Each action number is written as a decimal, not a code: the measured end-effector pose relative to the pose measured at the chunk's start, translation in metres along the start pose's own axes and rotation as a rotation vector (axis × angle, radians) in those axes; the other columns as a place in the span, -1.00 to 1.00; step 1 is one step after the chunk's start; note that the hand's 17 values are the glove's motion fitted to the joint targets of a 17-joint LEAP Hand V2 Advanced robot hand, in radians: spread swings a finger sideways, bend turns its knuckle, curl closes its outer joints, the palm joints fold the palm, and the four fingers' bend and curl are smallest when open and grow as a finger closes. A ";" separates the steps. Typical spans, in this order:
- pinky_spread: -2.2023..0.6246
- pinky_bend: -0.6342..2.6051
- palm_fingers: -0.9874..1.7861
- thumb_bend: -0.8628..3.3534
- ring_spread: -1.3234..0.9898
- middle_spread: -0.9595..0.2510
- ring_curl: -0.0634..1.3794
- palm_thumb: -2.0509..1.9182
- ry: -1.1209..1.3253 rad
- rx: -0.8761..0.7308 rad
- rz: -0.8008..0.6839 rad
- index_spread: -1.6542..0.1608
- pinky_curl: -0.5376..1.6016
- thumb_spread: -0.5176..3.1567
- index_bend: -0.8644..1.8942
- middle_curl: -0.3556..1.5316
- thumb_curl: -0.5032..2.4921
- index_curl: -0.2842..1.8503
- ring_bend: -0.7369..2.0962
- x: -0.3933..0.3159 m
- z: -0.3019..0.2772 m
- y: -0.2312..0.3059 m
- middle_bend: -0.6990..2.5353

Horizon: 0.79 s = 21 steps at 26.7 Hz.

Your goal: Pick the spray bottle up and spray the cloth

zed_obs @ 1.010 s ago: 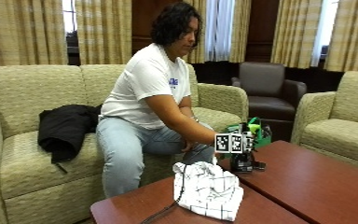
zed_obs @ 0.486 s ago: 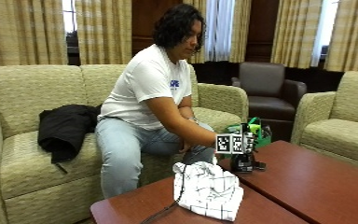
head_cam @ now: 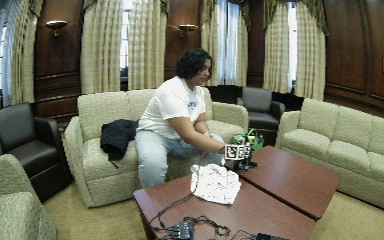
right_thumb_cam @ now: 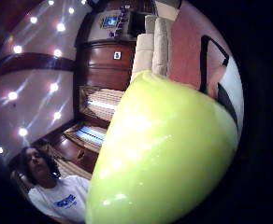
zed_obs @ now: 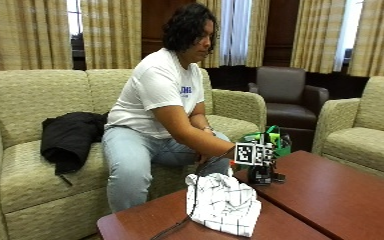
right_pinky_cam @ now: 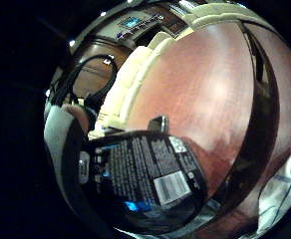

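Where the gloved right hand (zed_obs: 264,161) reaches over the near edge of the table (zed_obs: 352,200), it is wrapped around the spray bottle (zed_obs: 265,150), though the curl of the individual fingers is hidden behind the glove's fittings and cannot be confirmed from outside. Both palm views place the bottle hard against the palm: its yellow-green shoulder (right_thumb_cam: 164,154) fills one, and its dark printed label with barcode (right_pinky_cam: 145,174) fills much of the other. Seen from outside, the bottle stands upright, its dark base on or just above the red-brown tabletop; contact cannot be told. Its green top shows above the hand. Just beside the grip, toward the table's front corner, lies the cloth (zed_obs: 224,202), white with a dark grid pattern, bunched in a heap and apart from the bottle; a corner of it (right_pinky_cam: 285,189) appears at the rim of the little-finger palm view. Behind the grip the person sits on a beige sofa (zed_obs: 32,150), leaning forward. Farther along the sofa seat a black jacket (zed_obs: 69,137) lies draped.
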<state>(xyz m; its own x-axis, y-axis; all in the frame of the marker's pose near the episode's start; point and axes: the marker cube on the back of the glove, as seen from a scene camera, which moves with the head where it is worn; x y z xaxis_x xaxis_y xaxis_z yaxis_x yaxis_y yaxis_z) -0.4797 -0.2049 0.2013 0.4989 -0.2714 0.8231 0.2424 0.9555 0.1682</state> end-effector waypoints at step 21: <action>0.65 -0.33 -0.33 -0.62 0.00 0.20 -0.40 0.23 -0.056 -0.228 0.074 0.34 -0.11 -0.30 -0.34 -0.22 -0.35 -0.40 -0.23 0.008 0.001 0.006 -0.40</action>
<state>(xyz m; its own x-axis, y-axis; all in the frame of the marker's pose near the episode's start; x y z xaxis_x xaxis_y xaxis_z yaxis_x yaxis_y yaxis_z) -0.4755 -0.2013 0.2096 0.4770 -0.1890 0.8584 0.3915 0.9201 -0.0149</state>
